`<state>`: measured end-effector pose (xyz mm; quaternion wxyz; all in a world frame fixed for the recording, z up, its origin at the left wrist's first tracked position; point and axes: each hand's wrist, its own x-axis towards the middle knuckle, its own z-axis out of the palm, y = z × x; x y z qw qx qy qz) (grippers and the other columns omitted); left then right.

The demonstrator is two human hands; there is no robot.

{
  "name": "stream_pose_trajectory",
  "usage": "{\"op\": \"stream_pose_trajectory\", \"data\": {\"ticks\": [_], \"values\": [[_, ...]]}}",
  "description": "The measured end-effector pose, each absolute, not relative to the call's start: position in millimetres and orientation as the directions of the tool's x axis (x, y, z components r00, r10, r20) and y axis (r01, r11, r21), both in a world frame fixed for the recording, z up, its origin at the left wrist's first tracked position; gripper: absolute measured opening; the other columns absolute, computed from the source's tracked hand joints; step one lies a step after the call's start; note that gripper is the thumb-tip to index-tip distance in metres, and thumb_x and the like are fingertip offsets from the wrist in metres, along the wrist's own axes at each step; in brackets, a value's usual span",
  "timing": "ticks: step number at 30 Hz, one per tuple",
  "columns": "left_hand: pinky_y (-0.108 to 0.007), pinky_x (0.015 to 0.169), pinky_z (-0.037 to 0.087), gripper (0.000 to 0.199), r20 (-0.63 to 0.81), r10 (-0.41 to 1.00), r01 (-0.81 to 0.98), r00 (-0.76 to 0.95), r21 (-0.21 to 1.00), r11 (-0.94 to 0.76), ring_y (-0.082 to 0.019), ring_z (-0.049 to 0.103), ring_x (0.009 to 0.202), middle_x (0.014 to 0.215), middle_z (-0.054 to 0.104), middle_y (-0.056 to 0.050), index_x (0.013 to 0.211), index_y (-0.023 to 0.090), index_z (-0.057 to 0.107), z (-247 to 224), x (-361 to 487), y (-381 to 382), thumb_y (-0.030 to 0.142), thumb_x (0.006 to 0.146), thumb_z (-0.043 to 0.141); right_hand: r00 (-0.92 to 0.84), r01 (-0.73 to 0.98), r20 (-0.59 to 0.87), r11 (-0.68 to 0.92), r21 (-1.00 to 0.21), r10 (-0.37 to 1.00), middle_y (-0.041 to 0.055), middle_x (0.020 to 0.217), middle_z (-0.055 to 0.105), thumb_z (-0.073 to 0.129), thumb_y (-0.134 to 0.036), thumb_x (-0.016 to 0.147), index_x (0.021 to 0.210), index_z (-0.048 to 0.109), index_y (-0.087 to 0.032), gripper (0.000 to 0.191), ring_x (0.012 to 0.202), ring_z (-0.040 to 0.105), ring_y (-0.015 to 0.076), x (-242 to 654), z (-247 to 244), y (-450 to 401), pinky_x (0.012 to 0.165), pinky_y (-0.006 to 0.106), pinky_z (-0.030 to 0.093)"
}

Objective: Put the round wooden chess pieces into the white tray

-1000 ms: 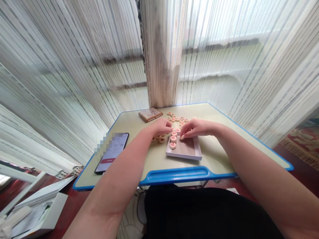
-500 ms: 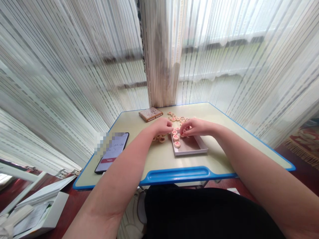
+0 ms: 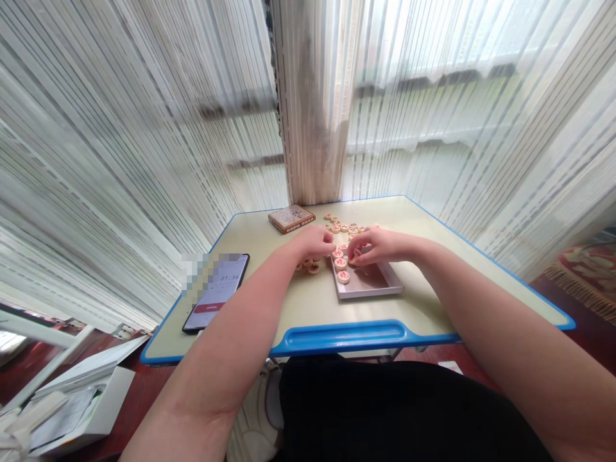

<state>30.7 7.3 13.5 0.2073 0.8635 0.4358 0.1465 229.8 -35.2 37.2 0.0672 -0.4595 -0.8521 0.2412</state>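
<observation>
A shallow open box lies on the table with round wooden Chinese chess pieces along its left side, among them a red-marked piece at the near end. Over the box, the fingers of my right hand pinch a Chinese chess piece, partly covered by the fingertips. At the far left corner of the box is my left hand, its fingers curled closed; whatever they hold is hidden. Loose pieces lie under and beside the left hand, and more pieces are scattered beyond both hands.
A flat patterned box rests near the table's back edge. On the left lies a phone with a lit timer screen. The table has a raised blue front edge. An open white box stands below at left, and striped curtains hang behind.
Both hands stay almost in place, with the right fingers still on the piece in the box. The view has shifted very slightly.
</observation>
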Motion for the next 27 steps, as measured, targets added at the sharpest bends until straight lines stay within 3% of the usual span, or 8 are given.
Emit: {"op": "stream_pose_trajectory", "data": {"ticks": [6, 12, 17, 27], "values": [[-0.026, 0.047, 0.02, 0.015, 0.051, 0.818, 0.684, 0.572, 0.52, -0.511, -0.009, 0.031, 0.049, 0.048, 0.032, 0.004, 0.048, 0.017, 0.039, 16, 31, 6, 0.025, 0.059, 0.048, -0.591, 0.739, -0.131, 0.469, -0.482, 0.796, 0.0026, 0.085, 0.066, 0.064, -0.038, 0.069, 0.087, 0.071, -0.022, 0.025, 0.086, 0.056, 0.019, 230, 40, -39, 0.077, 0.029, 0.042], [-0.026, 0.047, 0.02, 0.013, 0.051, 0.825, 0.68, 0.563, 0.538, -0.498, -0.009, 0.032, 0.05, 0.048, 0.033, 0.004, 0.049, 0.017, 0.042, 13, 31, 7, 0.025, 0.058, 0.047, -0.542, 0.755, -0.196, 0.371, -0.541, 0.818, 0.0026, 0.094, 0.067, 0.066, -0.037, 0.065, 0.1, 0.066, -0.023, 0.038, 0.084, 0.059, 0.018, 230, 41, -41, 0.074, 0.028, 0.044], [-0.026, 0.047, 0.021, 0.013, 0.061, 0.823, 0.683, 0.565, 0.525, -0.508, -0.009, 0.032, 0.049, 0.048, 0.034, 0.004, 0.049, 0.017, 0.044, 10, 31, 10, 0.025, 0.058, 0.047, -0.532, 0.79, -0.195, 0.401, -0.464, 0.824, 0.0038, 0.091, 0.065, 0.066, -0.041, 0.063, 0.087, 0.068, -0.022, 0.03, 0.088, 0.057, 0.0212, 228, 44, -43, 0.073, 0.028, 0.044], [-0.026, 0.047, 0.021, 0.014, 0.072, 0.815, 0.685, 0.575, 0.503, -0.528, -0.01, 0.033, 0.05, 0.048, 0.036, 0.004, 0.049, 0.016, 0.045, 11, 30, 10, 0.027, 0.058, 0.046, -0.535, 0.813, -0.191, 0.44, -0.381, 0.823, 0.0045, 0.086, 0.065, 0.065, -0.049, 0.062, 0.084, 0.068, -0.023, 0.034, 0.096, 0.053, 0.0254, 225, 44, -46, 0.075, 0.031, 0.041]]}}
